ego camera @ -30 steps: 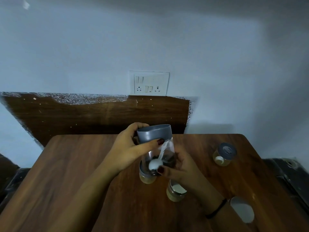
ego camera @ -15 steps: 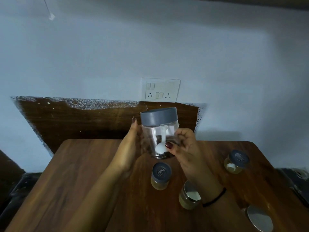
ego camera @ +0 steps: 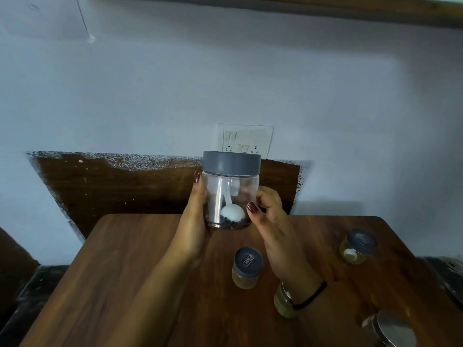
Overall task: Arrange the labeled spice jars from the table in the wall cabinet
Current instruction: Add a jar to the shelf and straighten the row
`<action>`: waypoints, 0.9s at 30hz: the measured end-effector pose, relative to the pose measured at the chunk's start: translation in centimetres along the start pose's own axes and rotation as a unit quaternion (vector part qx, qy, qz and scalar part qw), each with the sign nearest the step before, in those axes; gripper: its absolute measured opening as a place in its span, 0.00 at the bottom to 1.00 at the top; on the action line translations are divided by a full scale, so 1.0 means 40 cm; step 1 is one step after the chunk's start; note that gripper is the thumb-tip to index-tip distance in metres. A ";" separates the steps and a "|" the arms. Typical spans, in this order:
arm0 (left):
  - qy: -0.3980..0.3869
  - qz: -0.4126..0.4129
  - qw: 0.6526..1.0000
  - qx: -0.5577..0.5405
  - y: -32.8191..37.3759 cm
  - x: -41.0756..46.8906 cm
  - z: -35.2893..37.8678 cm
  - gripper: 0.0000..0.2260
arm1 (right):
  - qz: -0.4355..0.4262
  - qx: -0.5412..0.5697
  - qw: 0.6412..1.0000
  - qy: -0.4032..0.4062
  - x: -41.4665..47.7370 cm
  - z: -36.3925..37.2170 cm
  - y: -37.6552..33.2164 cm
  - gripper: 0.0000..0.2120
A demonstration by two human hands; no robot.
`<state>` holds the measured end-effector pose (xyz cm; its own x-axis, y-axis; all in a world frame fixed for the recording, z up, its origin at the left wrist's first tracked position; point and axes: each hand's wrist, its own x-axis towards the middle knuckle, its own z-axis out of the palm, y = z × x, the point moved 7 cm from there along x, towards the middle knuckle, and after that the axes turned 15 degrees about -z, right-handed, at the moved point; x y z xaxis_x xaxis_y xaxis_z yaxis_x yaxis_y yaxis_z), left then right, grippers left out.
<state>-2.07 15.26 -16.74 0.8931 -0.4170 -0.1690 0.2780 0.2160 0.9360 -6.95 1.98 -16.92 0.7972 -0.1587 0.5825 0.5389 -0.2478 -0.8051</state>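
Writing: a pale label (ego camera: 234,188) showed on the held jar, too blurred to read; the lid emblem on the small jar (ego camera: 247,267) was also illegible.
Around: three more jars stood on the bench (ego camera: 130,271); a switch plate (ego camera: 245,141) was on the wall behind.
Hands: left hand (ego camera: 194,221) and right hand (ego camera: 269,216) were clasped around the grey-lidded jar (ego camera: 231,189), raised above the bench, upright, with a white scoop (ego camera: 231,211) inside.

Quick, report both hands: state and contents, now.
Left hand: closed on the clear plastic jar with the grey lid, gripping its left side.
Right hand: closed on the same jar, fingers wrapping its right side.
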 end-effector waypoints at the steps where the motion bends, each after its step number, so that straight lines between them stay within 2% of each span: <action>1: 0.004 0.013 1.000 -0.002 0.006 -0.006 0.001 0.29 | -0.004 0.012 1.000 0.008 -0.003 0.002 -0.004 0.25; 4: 0.037 0.054 0.998 -0.001 0.030 -0.022 -0.004 0.25 | -0.024 0.014 0.999 0.047 -0.011 0.006 -0.023 0.32; 6: 0.073 0.079 0.994 0.012 0.039 -0.028 -0.010 0.29 | -0.037 -0.023 0.997 0.067 -0.012 0.007 -0.040 0.35; 9: 0.105 0.112 0.988 0.017 0.039 -0.037 -0.011 0.25 | -0.048 -0.056 0.996 0.055 -0.010 0.028 -0.061 0.34; 13: 0.103 0.113 0.987 0.053 0.028 -0.049 0.008 0.25 | -0.029 -0.020 0.998 0.047 0.004 0.047 -0.052 0.34; 18: 0.089 0.079 0.991 0.059 0.026 -0.038 -0.005 0.28 | -0.031 0.062 0.996 0.055 0.020 0.035 -0.060 0.26; 24: 0.021 -0.013 1.000 -0.017 0.012 -0.024 -0.021 0.21 | -0.010 0.085 0.994 0.063 0.025 0.015 -0.053 0.24; 27: -0.007 -0.018 1.000 0.005 0.015 -0.024 -0.005 0.26 | -0.008 0.125 0.991 0.046 0.024 0.025 -0.047 0.22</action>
<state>-2.69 15.95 -16.07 0.8773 -0.4374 -0.1976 0.3055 0.1913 0.9328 -6.93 3.23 -14.98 0.7652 -0.2466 0.5947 0.6117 -0.0094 -0.7910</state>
